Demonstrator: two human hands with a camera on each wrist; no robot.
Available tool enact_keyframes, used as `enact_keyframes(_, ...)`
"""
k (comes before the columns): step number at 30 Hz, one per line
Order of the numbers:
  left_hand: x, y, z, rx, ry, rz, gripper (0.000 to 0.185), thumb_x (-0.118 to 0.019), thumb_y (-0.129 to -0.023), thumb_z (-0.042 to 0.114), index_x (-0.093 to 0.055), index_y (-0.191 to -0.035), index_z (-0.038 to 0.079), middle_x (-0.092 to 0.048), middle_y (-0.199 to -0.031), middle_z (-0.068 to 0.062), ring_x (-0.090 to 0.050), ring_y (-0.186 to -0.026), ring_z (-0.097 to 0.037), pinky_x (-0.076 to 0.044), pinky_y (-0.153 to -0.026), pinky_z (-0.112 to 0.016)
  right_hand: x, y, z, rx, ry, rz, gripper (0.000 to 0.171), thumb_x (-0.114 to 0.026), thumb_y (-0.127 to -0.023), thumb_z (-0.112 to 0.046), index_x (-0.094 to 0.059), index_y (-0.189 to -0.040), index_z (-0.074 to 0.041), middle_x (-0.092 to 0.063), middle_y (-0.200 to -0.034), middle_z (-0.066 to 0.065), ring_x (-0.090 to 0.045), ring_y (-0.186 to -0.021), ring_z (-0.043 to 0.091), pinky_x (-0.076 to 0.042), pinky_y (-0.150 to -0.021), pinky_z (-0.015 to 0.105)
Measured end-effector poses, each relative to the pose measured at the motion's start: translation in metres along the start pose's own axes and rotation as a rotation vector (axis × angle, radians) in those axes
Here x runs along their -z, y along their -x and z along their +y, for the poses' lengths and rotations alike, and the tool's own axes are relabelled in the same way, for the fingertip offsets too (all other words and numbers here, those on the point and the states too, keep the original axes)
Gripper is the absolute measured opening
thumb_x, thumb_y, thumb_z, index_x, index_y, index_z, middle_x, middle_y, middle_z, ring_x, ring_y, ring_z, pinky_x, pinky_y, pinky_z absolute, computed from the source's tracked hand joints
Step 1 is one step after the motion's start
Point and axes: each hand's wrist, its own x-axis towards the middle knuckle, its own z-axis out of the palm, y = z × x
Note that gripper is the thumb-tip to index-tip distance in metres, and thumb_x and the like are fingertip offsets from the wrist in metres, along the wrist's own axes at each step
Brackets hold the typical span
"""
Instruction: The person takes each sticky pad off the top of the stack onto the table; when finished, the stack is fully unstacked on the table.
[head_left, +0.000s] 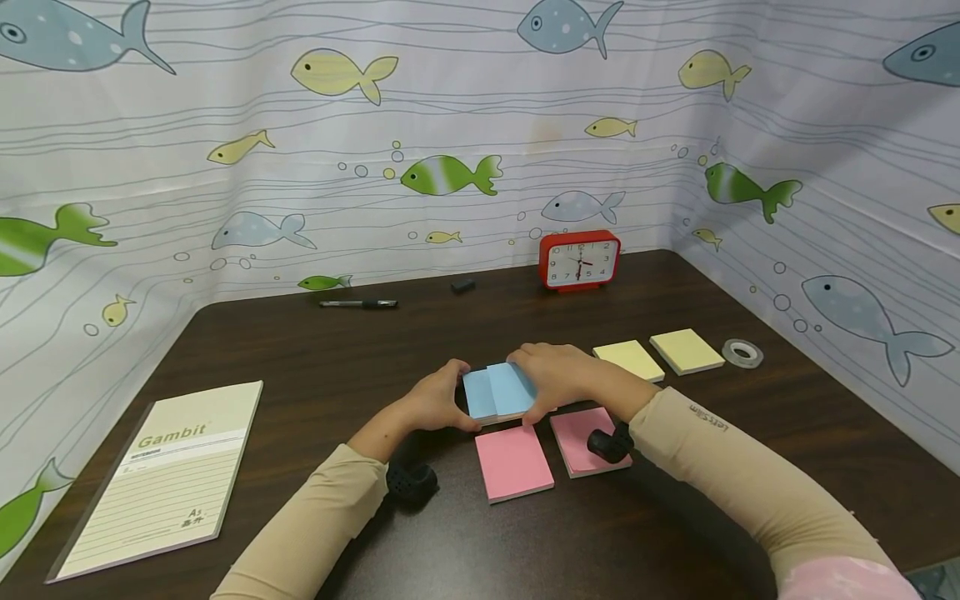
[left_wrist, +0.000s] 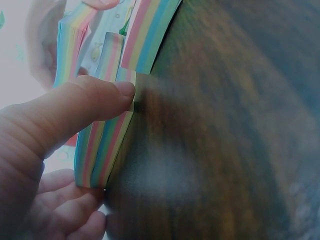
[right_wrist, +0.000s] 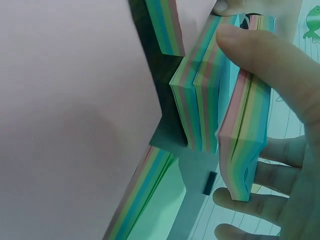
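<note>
Dark wooden desk (head_left: pixel 315 367) with "Gambit" notebook (head_left: pixel 161 475), both hands (head_left: pixel 435 402) (head_left: pixel 555 375) in pinching grip on blue sticky pads (head_left: pixel 498 390).

notebook (head_left: pixel 168 475) reads "gambit", perhaps "a5"; sleeve (head_left: pixel 708 417) print unclear.

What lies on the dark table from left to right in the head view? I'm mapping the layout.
Cream Gambit notebook → black pen → blue sticky-note pads held by both hands → red alarm clock → two yellow sticky-note pads → clear tape roll.
</note>
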Motion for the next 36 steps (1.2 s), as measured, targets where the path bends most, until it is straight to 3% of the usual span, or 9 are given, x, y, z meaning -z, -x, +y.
enact_keyframes(12,0.000,0.002,0.001,0.004,0.009,-0.029,0.085,-0.080,-0.059,0.031,-0.034,-0.125,0.004,-0.047,-0.117,-0.014,-0.047,-0.104,-0.024,-0.038,-0.083,-0.039,0.001,0.022,0.010,-0.003,-0.024,0.002,0.082,-0.073,-0.059,-0.050,-0.043,-0.123,-0.009,-0.047,-0.110,0.003,-0.045,-0.096,0.018,-0.041,-0.075,0.039)
enact_keyframes(22,0.001,0.002,0.001,0.002,0.011,-0.025,0.085,-0.080,-0.059,0.031,-0.034,-0.125,0.003,-0.047,-0.118,-0.015,-0.047,-0.105,-0.025,-0.038,-0.083,-0.039,0.002,0.042,0.021,0.006,-0.038,0.059,0.080,-0.072,-0.059,-0.047,-0.044,-0.121,-0.006,-0.048,-0.108,0.003,-0.045,-0.093,0.018,-0.042,-0.071,0.034)
enact_keyframes(36,0.001,0.003,0.002,0.001,0.011,-0.020,0.085,-0.080,-0.058,0.030,-0.034,-0.124,0.002,-0.047,-0.116,-0.015,-0.047,-0.103,-0.025,-0.038,-0.083,-0.039,-0.002,0.065,0.040,-0.039,-0.082,0.002,0.082,-0.074,-0.058,-0.045,-0.042,-0.123,-0.006,-0.047,-0.106,0.003,-0.046,-0.088,0.017,-0.041,-0.070,0.034)
